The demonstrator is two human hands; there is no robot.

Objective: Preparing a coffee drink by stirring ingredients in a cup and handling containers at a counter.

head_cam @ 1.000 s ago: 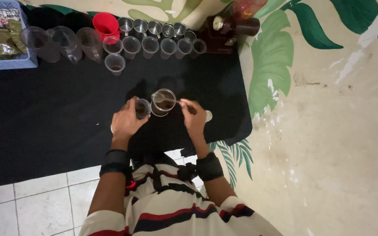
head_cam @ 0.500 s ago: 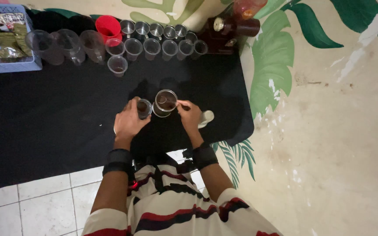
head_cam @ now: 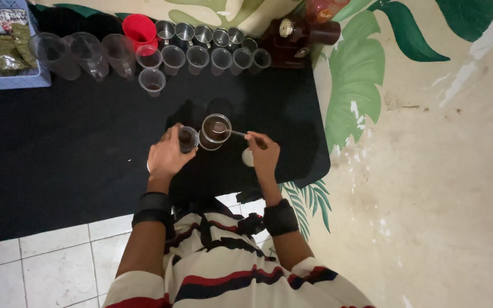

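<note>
My left hand (head_cam: 168,155) grips a small clear cup (head_cam: 188,138) holding something dark, on the black table mat (head_cam: 75,142). Right beside that cup stands a larger clear cup (head_cam: 215,130) with brown liquid in it. My right hand (head_cam: 263,155) pinches a thin spoon (head_cam: 236,134) whose tip reaches the larger cup's rim. A small whitish round object (head_cam: 247,157) lies on the mat just under my right hand, partly hidden by it.
Rows of clear plastic cups (head_cam: 173,58) and small metal cups (head_cam: 203,34) line the mat's far edge, with a red cup (head_cam: 138,27), larger clear cups (head_cam: 81,51) and a dark grinder (head_cam: 292,40). A blue tray (head_cam: 4,74) of green packets sits far left.
My right hand has drawn back slightly to the right, with the spoon now at the larger cup's rim. The left hand stays on the small cup.
</note>
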